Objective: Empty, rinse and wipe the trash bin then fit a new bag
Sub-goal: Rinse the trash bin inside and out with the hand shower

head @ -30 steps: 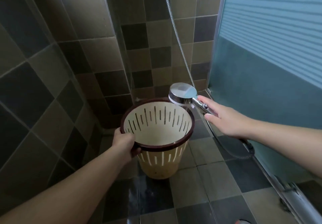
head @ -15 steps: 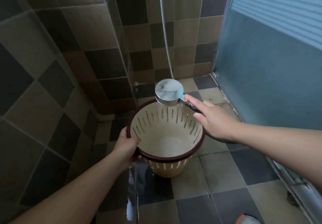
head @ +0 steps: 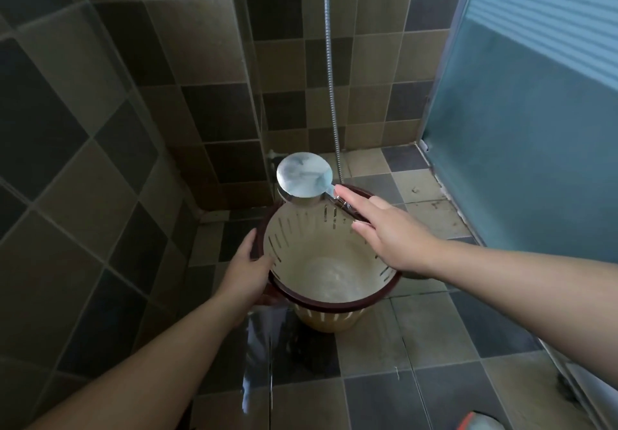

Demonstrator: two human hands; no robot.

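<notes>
Fingers of the left hand (head: 245, 267) are curled round the dark rim of one slotted bin (head: 329, 264), which is held tilted above the tiled floor (head: 434, 336). Fingers of the right hand (head: 391, 232) are laid along the handle of one shower head (head: 304, 175), gripped over the bin's far rim. Water is seen pooled in the bin's bottom. One hose (head: 331, 62) hangs beyond the fingertips.

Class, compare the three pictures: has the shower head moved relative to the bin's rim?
Yes. The shower head has swung leftward along the far rim of the bin, from its right end to nearer its middle.
</notes>
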